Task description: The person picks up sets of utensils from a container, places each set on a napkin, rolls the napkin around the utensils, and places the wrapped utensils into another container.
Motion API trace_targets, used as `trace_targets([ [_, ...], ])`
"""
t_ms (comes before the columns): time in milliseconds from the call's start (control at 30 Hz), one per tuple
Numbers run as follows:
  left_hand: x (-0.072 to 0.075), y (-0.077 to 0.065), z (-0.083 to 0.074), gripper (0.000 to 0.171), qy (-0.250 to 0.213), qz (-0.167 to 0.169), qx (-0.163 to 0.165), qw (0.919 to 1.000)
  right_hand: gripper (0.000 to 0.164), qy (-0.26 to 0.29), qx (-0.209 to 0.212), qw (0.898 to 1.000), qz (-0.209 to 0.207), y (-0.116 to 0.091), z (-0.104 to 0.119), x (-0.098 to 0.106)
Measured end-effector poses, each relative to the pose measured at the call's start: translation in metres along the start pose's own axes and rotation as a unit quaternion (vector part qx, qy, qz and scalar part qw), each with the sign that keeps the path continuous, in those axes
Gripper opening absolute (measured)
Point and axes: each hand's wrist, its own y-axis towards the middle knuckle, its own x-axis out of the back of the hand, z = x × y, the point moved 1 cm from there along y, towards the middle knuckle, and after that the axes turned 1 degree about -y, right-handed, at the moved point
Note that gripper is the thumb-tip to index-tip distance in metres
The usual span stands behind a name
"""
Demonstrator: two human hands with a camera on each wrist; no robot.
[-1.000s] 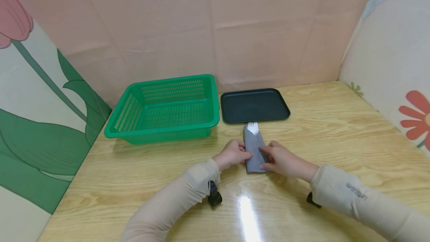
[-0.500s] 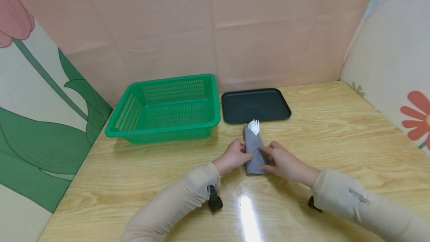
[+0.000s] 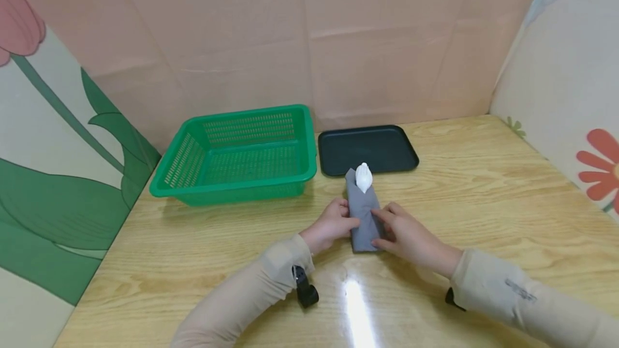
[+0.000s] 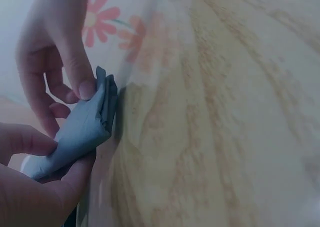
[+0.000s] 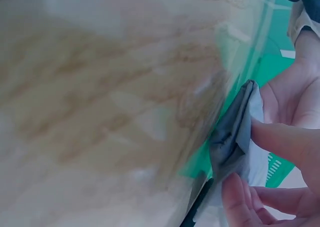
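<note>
A grey napkin (image 3: 364, 224) is folded into a long flat roll, with the white, rounded end of some cutlery (image 3: 364, 177) poking out of its far end. My left hand (image 3: 333, 223) pinches the roll's left edge, thumb on top. At the right side, my right hand (image 3: 411, 232) holds it between thumb and fingertips. Both hands are also on the grey roll in the left wrist view, where its layered folded end (image 4: 104, 104) faces the camera. The right wrist view shows the roll (image 5: 237, 137) tilted up between the hands. Most of the cutlery is hidden inside.
Just beyond the roll lies a black tray (image 3: 367, 150), overlapped by the cutlery tip in the head view. To its left stands a green plastic basket (image 3: 237, 189) with slotted sides. Printed cloth walls (image 3: 387, 42) border the wooden table (image 3: 483, 187) at back and sides.
The roll has shifted slightly away and to the left, its far end rising over the tray's near edge. Fork tines showed earlier; now a rounded white end shows. Both hands keep their hold.
</note>
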Motion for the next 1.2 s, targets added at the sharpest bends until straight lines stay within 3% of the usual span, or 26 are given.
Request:
trace_targets([
  [200, 0.004, 0.000, -0.011, 0.057, -0.055, 0.028, 0.027, 0.9978, 0.057, 0.005, 0.011, 0.999, -0.040, -0.001, 0.006, 0.003],
  [433, 0.004, -0.006, -0.023, 0.045, -0.087, 0.052, 0.037, 0.9941, 0.059, -0.006, 0.044, 0.996, -0.082, -0.003, 0.014, 0.006],
  [633, 0.002, -0.009, -0.026, 0.045, -0.107, 0.069, 0.018, 0.9917, 0.060, -0.041, 0.062, 0.992, -0.102, -0.004, 0.018, 0.009],
  [833, 0.004, -0.012, -0.027, 0.044, -0.085, 0.060, -0.011, 0.9945, 0.058, -0.049, 0.077, 0.989, -0.116, -0.003, 0.021, 0.010],
  [1000, 0.005, -0.012, -0.027, 0.043, -0.068, 0.057, -0.022, 0.9958, 0.057, -0.044, 0.071, 0.989, -0.118, -0.003, 0.023, 0.010],
  [1200, 0.006, -0.013, -0.027, 0.040, -0.086, 0.051, -0.024, 0.9947, 0.055, -0.029, 0.044, 0.991, -0.126, -0.003, 0.022, 0.011],
])
